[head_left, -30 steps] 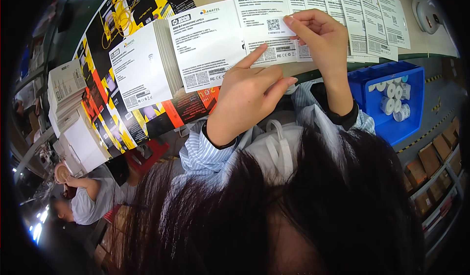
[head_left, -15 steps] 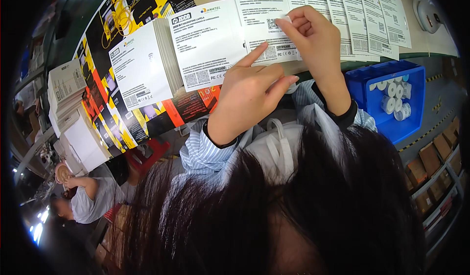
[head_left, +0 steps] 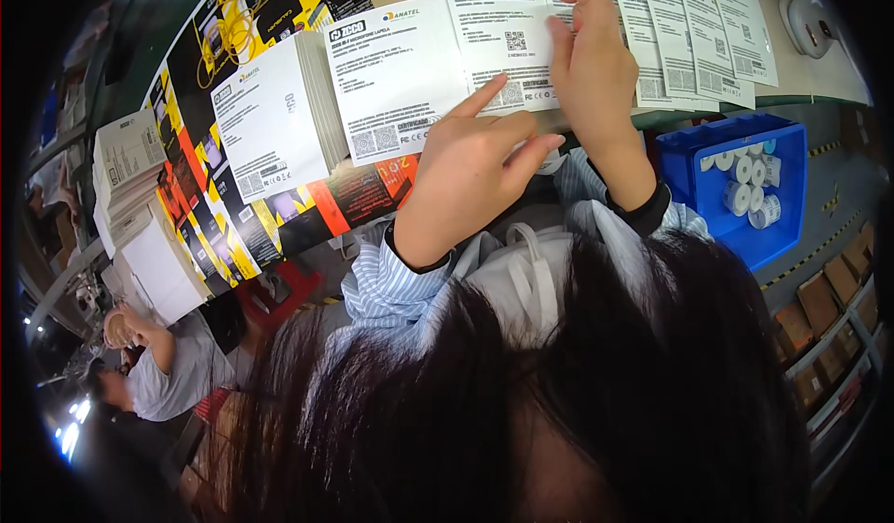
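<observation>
White printed cards lie overlapped in a row across the table. My left hand (head_left: 475, 174) rests its outstretched index finger on the lower part of the middle card (head_left: 498, 20); its thumb sticks out and the other fingers curl loosely. That card bears a small square-code patch (head_left: 515, 42). Over its right edge is my right hand (head_left: 596, 71), thumb and index finger apart, with nothing visible between them. The hand hides part of the following cards. Further right, several more cards (head_left: 740, 34) are fanned out. Left of the middle card lies another large card (head_left: 396, 76).
A thick stack of white cards (head_left: 265, 118) stands on black, yellow and orange printed sheets (head_left: 251, 234), with yellow rubber bands (head_left: 233, 20) behind. A blue bin (head_left: 792, 197) of white rolls is at right. A round white device (head_left: 808, 22) sits far right. Another person (head_left: 177, 374) is at lower left.
My right hand has moved slightly right and up, off the square-code patch, which now shows fully. Its thumb and index finger have parted. My left hand stays nearly in place.
</observation>
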Demonstrator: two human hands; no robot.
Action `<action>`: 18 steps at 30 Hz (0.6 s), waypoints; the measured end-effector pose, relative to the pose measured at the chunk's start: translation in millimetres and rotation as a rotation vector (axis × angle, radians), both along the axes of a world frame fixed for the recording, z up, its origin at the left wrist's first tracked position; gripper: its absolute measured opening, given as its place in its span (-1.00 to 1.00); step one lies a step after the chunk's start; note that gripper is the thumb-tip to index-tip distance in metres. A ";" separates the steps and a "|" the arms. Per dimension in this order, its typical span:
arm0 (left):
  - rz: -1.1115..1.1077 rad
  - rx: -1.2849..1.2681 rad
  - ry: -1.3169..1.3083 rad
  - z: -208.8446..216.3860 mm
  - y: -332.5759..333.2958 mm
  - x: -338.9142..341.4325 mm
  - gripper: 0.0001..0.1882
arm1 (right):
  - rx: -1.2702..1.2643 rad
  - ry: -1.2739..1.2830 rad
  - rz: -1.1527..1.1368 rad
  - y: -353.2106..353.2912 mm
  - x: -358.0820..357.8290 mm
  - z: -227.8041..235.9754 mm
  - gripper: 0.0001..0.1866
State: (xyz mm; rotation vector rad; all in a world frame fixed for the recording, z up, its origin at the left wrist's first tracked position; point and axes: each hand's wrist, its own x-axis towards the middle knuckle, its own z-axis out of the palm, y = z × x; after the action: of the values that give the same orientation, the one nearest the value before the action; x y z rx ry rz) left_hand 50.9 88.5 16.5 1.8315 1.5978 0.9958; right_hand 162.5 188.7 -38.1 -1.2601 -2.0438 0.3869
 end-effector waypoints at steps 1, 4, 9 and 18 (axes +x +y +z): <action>-0.006 0.010 0.026 -0.5 -0.2 0.0 -0.80 | -0.073 0.062 0.009 1.3 2.6 0.3 -0.69; -0.003 0.097 0.013 0.1 -6.4 0.4 -0.79 | -0.162 0.366 0.102 3.8 11.3 -2.2 -0.74; 0.078 0.119 0.037 11.8 -25.0 -8.8 -0.79 | -0.004 0.160 0.498 -8.5 18.2 33.8 -0.54; 0.127 0.062 0.011 -1.2 -26.7 -2.3 -0.81 | 0.080 -0.286 0.653 -15.6 26.8 24.6 -0.43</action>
State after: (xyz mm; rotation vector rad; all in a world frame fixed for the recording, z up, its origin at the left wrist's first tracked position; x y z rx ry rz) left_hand 48.6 61.7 15.3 1.7973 1.7259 1.1042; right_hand 189.3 173.0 -13.5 -0.5926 -2.6686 0.4268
